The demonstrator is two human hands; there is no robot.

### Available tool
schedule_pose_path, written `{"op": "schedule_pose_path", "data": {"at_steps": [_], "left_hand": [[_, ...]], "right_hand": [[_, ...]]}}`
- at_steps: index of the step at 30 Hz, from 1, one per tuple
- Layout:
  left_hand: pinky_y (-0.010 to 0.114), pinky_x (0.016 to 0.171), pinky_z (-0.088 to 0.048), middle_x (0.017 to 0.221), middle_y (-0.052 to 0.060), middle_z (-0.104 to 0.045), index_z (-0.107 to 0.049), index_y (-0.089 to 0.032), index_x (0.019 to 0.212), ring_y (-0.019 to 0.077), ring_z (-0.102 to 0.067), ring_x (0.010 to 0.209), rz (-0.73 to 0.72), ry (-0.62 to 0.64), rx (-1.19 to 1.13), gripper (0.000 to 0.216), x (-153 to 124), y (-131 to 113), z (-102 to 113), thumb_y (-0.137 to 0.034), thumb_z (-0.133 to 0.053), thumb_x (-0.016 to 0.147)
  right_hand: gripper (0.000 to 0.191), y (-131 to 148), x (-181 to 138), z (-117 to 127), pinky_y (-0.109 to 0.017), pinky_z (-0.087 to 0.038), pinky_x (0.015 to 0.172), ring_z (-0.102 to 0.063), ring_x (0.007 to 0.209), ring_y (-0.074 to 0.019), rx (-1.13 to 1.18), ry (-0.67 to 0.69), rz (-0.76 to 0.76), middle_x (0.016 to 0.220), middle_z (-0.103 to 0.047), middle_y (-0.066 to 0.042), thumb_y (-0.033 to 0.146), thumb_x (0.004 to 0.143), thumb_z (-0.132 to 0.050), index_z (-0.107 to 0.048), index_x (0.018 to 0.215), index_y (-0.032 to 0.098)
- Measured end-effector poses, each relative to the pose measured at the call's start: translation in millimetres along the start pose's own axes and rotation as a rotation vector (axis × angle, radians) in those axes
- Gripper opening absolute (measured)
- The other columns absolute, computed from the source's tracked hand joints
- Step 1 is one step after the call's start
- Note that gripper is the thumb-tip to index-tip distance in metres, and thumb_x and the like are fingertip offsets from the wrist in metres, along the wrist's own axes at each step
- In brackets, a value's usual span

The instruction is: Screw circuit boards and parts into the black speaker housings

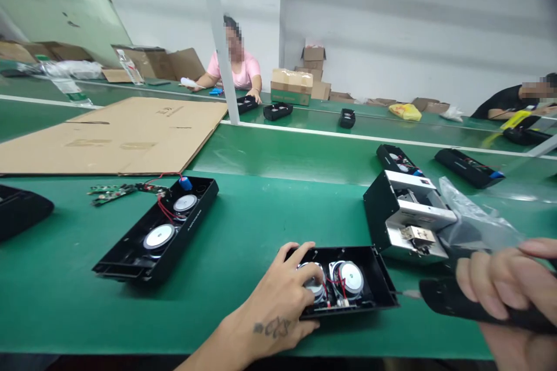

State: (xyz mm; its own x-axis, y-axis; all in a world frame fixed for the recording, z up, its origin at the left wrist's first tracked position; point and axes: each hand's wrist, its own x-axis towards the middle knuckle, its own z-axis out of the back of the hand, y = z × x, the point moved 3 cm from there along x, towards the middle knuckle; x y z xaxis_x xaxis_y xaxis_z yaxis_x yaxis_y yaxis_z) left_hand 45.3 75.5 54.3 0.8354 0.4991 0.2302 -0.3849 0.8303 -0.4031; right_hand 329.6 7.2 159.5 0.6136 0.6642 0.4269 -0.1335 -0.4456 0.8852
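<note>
My left hand (289, 293) grips the left end of a black speaker housing (369, 281), fingers over the rim and near one of its two round speakers. The other speaker (351, 278), silver with red wires, shows beside my fingers. In my right hand (513, 284) is a black electric screwdriver (444, 297), held almost level. Its thin metal tip reaches the right end wall of the housing; whether it touches a screw cannot be made out. A second open speaker housing (202, 206) lies to the left, its red wires running to green circuit boards (115, 192).
A black and silver machine (409, 214) stands just behind the housing, with a clear plastic bag (474, 214) beside it. A flat cardboard sheet (130, 122) lies at the back left. Two more housings rest behind the machine. A person in pink (246, 69) sits across the bench.
</note>
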Motion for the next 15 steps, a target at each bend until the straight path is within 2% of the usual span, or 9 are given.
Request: {"op": "schedule_pose_path", "data": {"at_steps": [2,4,6,7,9,10,12,15], "left_hand": [[0.065,0.137,-0.021,0.133,0.004,-0.074,-0.084,-0.024,0.103,0.0424,-0.034,0.164,-0.003,0.065,-0.001,0.03,-1,-2,9,-0.053,-0.081,0.097],[0.067,0.139,-0.015,0.14,0.004,-0.071,-0.083,-0.027,0.11,0.0421,-0.03,0.166,0.0,0.157,-0.01,0.032,-4,-3,24,-0.057,-0.079,0.097],[0.069,0.139,-0.014,0.146,0.002,-0.068,-0.08,-0.033,0.121,0.0414,-0.031,0.166,0.011,0.224,-0.019,0.038,-9,1,42,-0.056,-0.086,0.091],[0.07,0.139,-0.015,0.148,0.002,-0.068,-0.077,-0.038,0.13,0.0409,-0.033,0.166,0.022,0.24,-0.021,0.048,-13,4,49,-0.053,-0.09,0.087],[0.073,0.136,-0.021,0.148,0.001,-0.068,-0.062,-0.044,0.15,0.0405,-0.038,0.163,0.037,0.254,-0.007,0.078,-23,14,57,-0.042,-0.098,0.08],[0.073,0.135,-0.024,0.148,0.001,-0.068,-0.055,-0.046,0.156,0.0402,-0.041,0.162,0.042,0.247,0.013,0.091,-29,20,58,-0.034,-0.099,0.078],[0.072,0.134,-0.029,0.146,0.0,-0.07,-0.051,-0.044,0.158,0.0388,-0.045,0.16,0.045,0.203,0.073,0.096,-39,32,54,-0.018,-0.096,0.077],[0.064,0.136,-0.03,0.131,0.0,-0.076,-0.066,-0.033,0.139,0.0348,-0.05,0.157,-0.033,0.067,0.17,0.066,-44,42,45,-0.01,-0.084,0.079]], "right_hand": [[0.044,-17,11,23,-0.03,-0.039,0.044,-0.046,0.043,-0.0111,-0.067,-0.076,-0.056,0.058,-0.055,0.01,0.035,0.068,-0.096,-0.069,0.102,0.029],[0.055,-36,14,38,-0.032,-0.046,0.055,-0.057,0.056,-0.0137,-0.177,-0.143,-0.136,0.071,-0.065,0.006,0.04,0.066,-0.098,-0.072,0.112,0.026],[0.063,-54,14,48,-0.037,-0.055,0.076,-0.066,0.073,-0.0178,-0.249,-0.158,-0.184,0.086,-0.072,0.002,0.047,0.065,-0.098,-0.072,0.118,0.024],[0.067,-62,13,51,-0.042,-0.056,0.091,-0.069,0.085,-0.0211,-0.269,-0.155,-0.179,0.096,-0.075,0.0,0.05,0.066,-0.098,-0.071,0.121,0.024],[0.076,-74,5,55,-0.054,-0.048,0.115,-0.068,0.115,-0.0287,-0.3,-0.172,-0.095,0.123,-0.072,-0.006,0.048,0.068,-0.096,-0.065,0.133,0.025],[0.079,-79,-2,57,-0.058,-0.043,0.121,-0.064,0.126,-0.0313,-0.323,-0.192,-0.031,0.133,-0.068,-0.009,0.046,0.069,-0.096,-0.062,0.138,0.025],[0.08,-88,-22,58,-0.06,-0.042,0.121,-0.06,0.13,-0.0315,-0.386,-0.236,0.092,0.138,-0.061,-0.011,0.041,0.071,-0.094,-0.058,0.141,0.024],[0.055,-103,-62,55,-0.045,-0.056,0.101,-0.064,0.102,-0.0227,-0.431,-0.234,0.161,0.116,-0.063,-0.007,0.036,0.076,-0.091,-0.062,0.12,0.023]]}}
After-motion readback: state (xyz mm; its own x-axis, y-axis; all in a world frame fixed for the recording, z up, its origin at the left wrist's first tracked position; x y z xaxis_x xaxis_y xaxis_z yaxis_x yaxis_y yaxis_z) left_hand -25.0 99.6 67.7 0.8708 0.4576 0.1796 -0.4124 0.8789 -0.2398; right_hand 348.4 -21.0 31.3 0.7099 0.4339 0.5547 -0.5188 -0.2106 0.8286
